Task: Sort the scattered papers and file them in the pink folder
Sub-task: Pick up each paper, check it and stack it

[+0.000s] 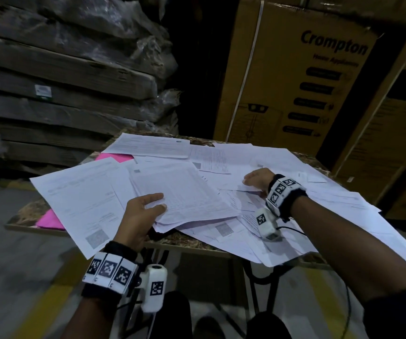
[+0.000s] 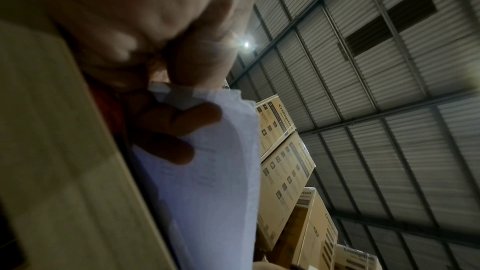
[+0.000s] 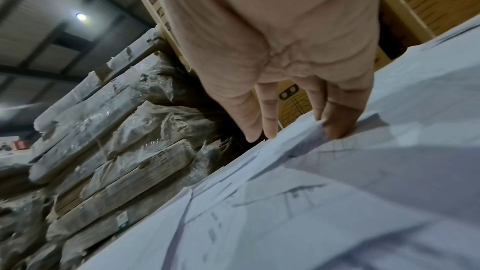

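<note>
Left hand (image 1: 140, 217) comes in low at the near edge of the bench (image 1: 192, 238), thumb on top and fingers (image 2: 182, 118) curled underneath, clamped on a small stack of sheets (image 1: 184, 192) lifted a bit off the pile. Right hand (image 1: 258, 178) reaches further in, palm down, fingers (image 3: 337, 124) mostly straight and a little apart, tips pressing on the scattered papers (image 1: 282, 162).

The pink folder (image 1: 50, 220) is mostly buried: just one corner sticks out at the bench's left edge and another bit (image 1: 113, 157) near the back. Print on the pages is too blurry to read.

Only the left wrist view shows the fingers under the stack. The right wrist view shows the fingertips touching paper, which the head view hides behind the hand. Crompton boxes (image 1: 295, 77) stand behind the bench.
</note>
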The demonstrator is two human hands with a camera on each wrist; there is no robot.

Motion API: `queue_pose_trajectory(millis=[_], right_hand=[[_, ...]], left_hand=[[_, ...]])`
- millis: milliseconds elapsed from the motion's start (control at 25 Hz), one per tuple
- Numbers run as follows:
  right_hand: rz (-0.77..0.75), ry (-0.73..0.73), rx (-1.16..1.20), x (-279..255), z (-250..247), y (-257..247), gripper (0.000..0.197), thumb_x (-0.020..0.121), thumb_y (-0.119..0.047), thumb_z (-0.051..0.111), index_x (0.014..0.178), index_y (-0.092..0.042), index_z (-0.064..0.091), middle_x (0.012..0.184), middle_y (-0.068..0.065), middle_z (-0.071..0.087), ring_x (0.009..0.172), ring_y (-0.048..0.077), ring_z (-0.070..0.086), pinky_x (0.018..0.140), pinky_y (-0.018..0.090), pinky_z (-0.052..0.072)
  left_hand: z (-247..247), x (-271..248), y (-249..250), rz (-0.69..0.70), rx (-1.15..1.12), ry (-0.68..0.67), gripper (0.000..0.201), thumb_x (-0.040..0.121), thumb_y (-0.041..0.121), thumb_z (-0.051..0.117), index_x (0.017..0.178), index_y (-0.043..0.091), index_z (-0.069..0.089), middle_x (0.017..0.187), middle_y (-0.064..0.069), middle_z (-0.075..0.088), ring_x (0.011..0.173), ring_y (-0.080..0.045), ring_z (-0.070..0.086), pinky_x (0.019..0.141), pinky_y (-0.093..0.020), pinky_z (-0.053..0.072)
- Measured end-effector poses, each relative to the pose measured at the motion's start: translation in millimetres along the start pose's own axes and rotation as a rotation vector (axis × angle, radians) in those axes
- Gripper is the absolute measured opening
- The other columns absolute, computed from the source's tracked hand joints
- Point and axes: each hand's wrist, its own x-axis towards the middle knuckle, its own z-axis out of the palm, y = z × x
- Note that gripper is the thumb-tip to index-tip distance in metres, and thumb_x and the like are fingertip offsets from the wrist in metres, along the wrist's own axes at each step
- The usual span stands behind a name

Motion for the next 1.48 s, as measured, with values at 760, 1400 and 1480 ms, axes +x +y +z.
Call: queue_pose_trajectory(millis=[760, 1400, 1480], right_hand=[[-0.489, 0.868, -0.100, -82.2, -51.1, 14.5, 0.031, 0.090, 0.006, 0.058, 0.100, -0.017, 0.076, 0.102, 0.011, 0.067, 0.082, 0.023, 0.065, 0.074, 0.026, 0.050], [-1.176, 0.843, -0.401, -153.1, 17.8, 23.5, 0.031, 0.082, 0.012, 0.059, 0.087, -0.014, 0.075, 0.090, 0.010, 0.067, 0.086, 0.030, 0.067, 0.055, 0.034, 0.051], [-1.134, 0.611, -0.348, -145.2, 37.2, 45.5, 0.029, 0.074, 0.014, 0.070, 0.081, -0.013, 0.074, 0.091, 0.010, 0.068, 0.092, 0.030, 0.068, 0.062, 0.037, 0.055]], left_hand=[[1.0, -12.5, 1.7, 0.151, 0.198, -0.055, 0.034, 0.090, 0.006, 0.069, 0.122, 0.016, 0.070, 0.120, 0.007, 0.065, 0.099, 0.009, 0.057, 0.062, -0.002, 0.044], [-5.5, -19.1, 14.9, 0.122, 0.145, -0.169, 0.024, 0.103, 0.014, 0.053, 0.118, 0.018, 0.070, 0.119, -0.002, 0.071, 0.115, -0.020, 0.063, 0.103, -0.036, 0.049], [-1.9, -22.4, 19.3, 0.109, 0.085, -0.187, 0.028, 0.106, 0.027, 0.046, 0.120, 0.020, 0.069, 0.122, 0.000, 0.071, 0.116, -0.019, 0.064, 0.099, -0.037, 0.051]])
